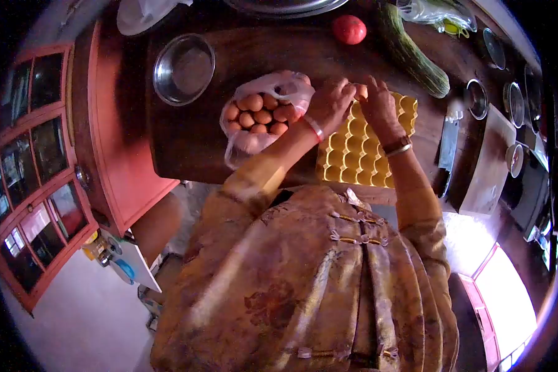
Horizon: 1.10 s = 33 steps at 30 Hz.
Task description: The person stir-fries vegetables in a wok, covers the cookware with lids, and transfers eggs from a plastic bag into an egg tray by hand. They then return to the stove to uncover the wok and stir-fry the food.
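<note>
Apparently just one egg (361,92) is out of the plastic bag (234,155), pinched between the fingertips of the left hand (330,105) and right hand (379,110) near the yellow egg tray's (354,159) far edge, while many brown eggs (258,117) lie bagged on the worktop (186,139).

A dark wooden table (124,133) carries a bag of eggs (260,118), yellow tray (353,155), metal bowl (184,69) and tomato (349,30).

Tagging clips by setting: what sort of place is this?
Most likely a home kitchen: a bag of eggs and a long green gourd lie on the wooden table, with a knife beside a board.
</note>
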Tool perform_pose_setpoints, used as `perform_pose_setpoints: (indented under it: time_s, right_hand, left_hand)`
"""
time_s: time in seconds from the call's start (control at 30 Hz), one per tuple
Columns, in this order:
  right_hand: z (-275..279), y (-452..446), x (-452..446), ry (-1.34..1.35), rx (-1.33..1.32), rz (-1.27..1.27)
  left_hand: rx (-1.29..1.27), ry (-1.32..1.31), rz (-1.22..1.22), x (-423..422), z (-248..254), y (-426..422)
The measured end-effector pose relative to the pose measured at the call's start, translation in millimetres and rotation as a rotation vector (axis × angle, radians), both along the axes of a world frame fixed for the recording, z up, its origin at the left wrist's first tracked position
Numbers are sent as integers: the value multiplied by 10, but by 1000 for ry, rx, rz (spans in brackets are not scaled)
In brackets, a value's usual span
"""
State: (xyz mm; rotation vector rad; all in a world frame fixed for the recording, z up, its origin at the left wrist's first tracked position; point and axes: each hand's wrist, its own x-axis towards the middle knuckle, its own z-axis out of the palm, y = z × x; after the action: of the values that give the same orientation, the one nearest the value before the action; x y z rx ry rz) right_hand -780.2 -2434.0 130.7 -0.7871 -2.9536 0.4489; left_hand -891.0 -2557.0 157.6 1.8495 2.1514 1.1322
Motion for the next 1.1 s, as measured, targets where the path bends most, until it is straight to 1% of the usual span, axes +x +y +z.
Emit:
perform_pose_setpoints:
  time_s: [0.03, 0.07, 0.1, 0.17, 0.2, 0.23, 0.27, 0.3, 0.33, 0.37, 0.4, 0.43, 0.47, 0.5, 0.53, 0.57, 0.6, 0.67, 0.7, 0.77, 0.8, 0.87, 0.9, 0.93, 0.97, 1.0, 1.03, 1.07, 1.1]
  right_hand:
    - [86, -41, -6, 107, 33, 59]
    - [310, -264, -67, 260, -350, -15]
    - [568, -501, -158, 199, 25, 214]
    - [495, -943, -340, 400, -390, 418]
    - [325, -1175, -456, 349, -597, 380]
    - [274, -1281, -595, 361, -482, 436]
    - [223, -1388, -734, 377, -363, 485]
    - [191, -1434, -786, 267, -419, 377]
    - [270, -1456, -866, 257, -416, 379]
    - [421, -1433, -954, 131, -640, 195]
    - [444, -1405, -1007, 62, -746, 96]
    - [463, -1377, -1060, -3, -842, -13]
    - [397, -1356, -1069, 53, -462, 151]
    - [310, -1322, -1074, 104, -79, 314]
    - [221, -1290, -1101, 202, 143, 298]
    - [140, -1246, -1118, 199, 153, 297]
    - [146, -1229, -1149, 136, -388, 132]
    - [357, -1149, -1273, -251, -530, 172]
    - [302, -1132, -1278, -252, -530, 169]
    - [197, -1095, -1228, -213, -623, 177]
    - [215, -1089, -1211, -201, -653, 179]
    - [254, -1042, -1208, -129, -420, 349]
    - [303, -1061, -1200, -128, -421, 350]
    - [348, -1090, -1183, -68, -592, 237]
    - [186, -1064, -1151, -55, -622, 276]
    - [16, -1033, -1121, -43, -654, 316]
    - [67, -1069, -1078, 52, -665, 316]
    - [118, -1104, -1034, 145, -673, 320]
    - [340, -1124, -975, 251, -428, 382]
  left_hand:
    - [95, -18, 38, -4, 234, -195]
    - [188, -38, 72, -38, 370, -400]
    - [46, -79, 74, -156, 377, -712]
    - [27, -348, 155, -423, 435, -1116]
    - [12, -244, 155, -569, 300, -1247]
    - [1, -140, 156, -715, 167, -1378]
    - [-116, -344, 223, -791, 141, -1443]
    - [-116, -420, 259, -861, -44, -1452]
    - [-111, -497, 297, -930, -232, -1463]
    - [-104, -573, 336, -1000, -418, -1473]
    - [-222, -569, 374, -1125, -846, -1473]
    - [-279, -573, 386, -1141, -946, -1468]
    - [-337, -577, 397, -1156, -1039, -1461]
    - [-311, -687, 390, -1131, -894, -1440]
    - [-291, -741, 383, -1122, -772, -1418]
    - [-271, -795, 376, -1113, -641, -1396]
    - [-407, -902, 414, -1084, -527, -1397]
    - [-547, -1008, 448, -1107, -371, -1372]
    - [-591, -927, 435, -1124, -320, -1356]
    - [-636, -853, 415, -1124, -221, -1329]
    - [-636, -961, 417, -1118, -163, -1315]
    - [-632, -1067, 422, -1119, -165, -1320]
    - [-606, -817, 380, -1130, -233, -1369]
    - [-597, -693, 347, -1140, -309, -1428]
    - [-584, -567, 321, -1152, -379, -1481]
    - [-453, -574, 300, -1159, -447, -1541]
    - [-321, -586, 271, -1108, -392, -1519]
    - [-90, -609, 255, -1011, -321, -1530]
    - [-93, -611, 229, -920, -112, -1506]
